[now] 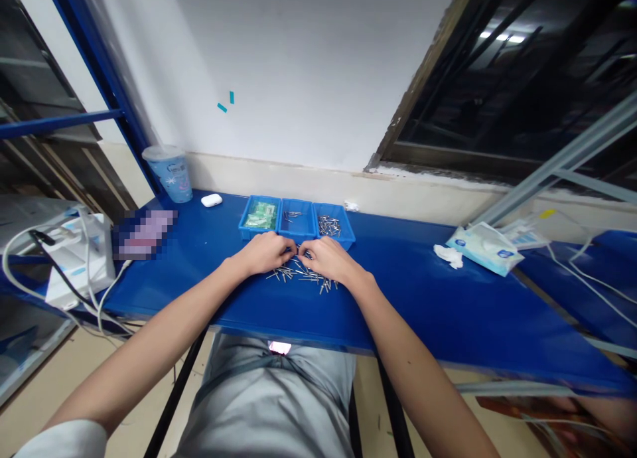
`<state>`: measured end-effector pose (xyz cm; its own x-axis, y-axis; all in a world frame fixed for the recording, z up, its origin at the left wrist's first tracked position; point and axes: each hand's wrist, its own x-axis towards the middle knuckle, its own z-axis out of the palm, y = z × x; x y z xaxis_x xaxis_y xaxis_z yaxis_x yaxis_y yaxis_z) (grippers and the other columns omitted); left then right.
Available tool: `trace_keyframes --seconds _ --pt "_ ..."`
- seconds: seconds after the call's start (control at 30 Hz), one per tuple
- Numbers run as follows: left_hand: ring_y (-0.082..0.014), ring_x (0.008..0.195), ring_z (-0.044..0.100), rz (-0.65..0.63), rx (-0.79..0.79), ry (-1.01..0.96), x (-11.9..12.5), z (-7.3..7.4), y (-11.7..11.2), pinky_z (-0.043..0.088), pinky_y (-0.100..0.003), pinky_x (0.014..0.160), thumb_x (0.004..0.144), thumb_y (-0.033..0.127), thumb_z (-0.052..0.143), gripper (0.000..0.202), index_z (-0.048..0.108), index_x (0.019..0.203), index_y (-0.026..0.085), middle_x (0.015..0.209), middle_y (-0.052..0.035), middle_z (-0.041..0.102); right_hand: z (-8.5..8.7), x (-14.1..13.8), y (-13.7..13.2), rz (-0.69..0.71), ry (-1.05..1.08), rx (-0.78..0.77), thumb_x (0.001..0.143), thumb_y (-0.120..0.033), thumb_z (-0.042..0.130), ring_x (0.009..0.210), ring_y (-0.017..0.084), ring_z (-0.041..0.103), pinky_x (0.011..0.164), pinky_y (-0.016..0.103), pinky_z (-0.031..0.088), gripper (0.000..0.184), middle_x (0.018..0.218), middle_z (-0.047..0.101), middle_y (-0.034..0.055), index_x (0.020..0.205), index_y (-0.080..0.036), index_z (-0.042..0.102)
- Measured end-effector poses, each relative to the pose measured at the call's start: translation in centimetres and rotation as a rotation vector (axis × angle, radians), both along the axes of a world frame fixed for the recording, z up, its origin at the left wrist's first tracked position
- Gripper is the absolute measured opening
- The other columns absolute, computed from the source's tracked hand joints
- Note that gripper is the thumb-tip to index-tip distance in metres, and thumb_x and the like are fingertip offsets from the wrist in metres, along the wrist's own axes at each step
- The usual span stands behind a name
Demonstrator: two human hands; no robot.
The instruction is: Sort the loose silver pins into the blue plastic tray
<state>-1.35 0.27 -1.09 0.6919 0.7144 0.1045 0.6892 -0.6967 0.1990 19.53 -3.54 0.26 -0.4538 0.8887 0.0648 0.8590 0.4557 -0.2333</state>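
Note:
My left hand and my right hand meet over the blue table, just in front of the bins. Fingers on both are curled into a pinch, thumbs and fingertips almost touching. Whatever lies between them is too small and hidden to make out. Beneath and around the hands is a loose pile of thin silver metal pins. Behind stand three joined blue bins: the left bin holds green-and-clear packets, the middle bin a few pins, and the right bin many short metal pins.
On the left are a patterned cup, a white earbud case, a blurred-out object and a white power strip with cables. To the right lie a crumpled tissue and a tissue pack. The wall rises behind the table.

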Motion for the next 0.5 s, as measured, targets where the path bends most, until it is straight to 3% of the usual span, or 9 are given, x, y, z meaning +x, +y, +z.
trace_keyframes --seconds 0.3,0.5 --pt "-0.0247 0.079 0.071 -0.025 0.025 -0.043 -0.07 -0.51 0.22 0.034 -0.03 0.062 0.101 0.034 0.054 0.027 0.078 0.108 0.025 0.086 -0.0069 0.077 -0.58 -0.07 0.16 -0.005 0.029 0.011 0.096 -0.023 0.061 0.074 0.018 0.061 0.063 0.028 0.024 0.015 0.079 0.072 0.0032 0.098 -0.02 0.076" --pt "-0.0204 0.069 0.065 -0.045 0.04 -0.125 -0.03 -0.18 -0.01 0.032 -0.029 0.062 0.102 0.034 0.053 0.027 0.076 0.11 0.022 0.08 -0.0048 0.074 -0.87 0.49 0.42 -0.023 0.199 0.049 0.095 -0.02 0.062 0.061 0.013 0.05 0.065 0.026 0.028 0.011 0.065 0.06 -0.0041 0.097 -0.02 0.072"
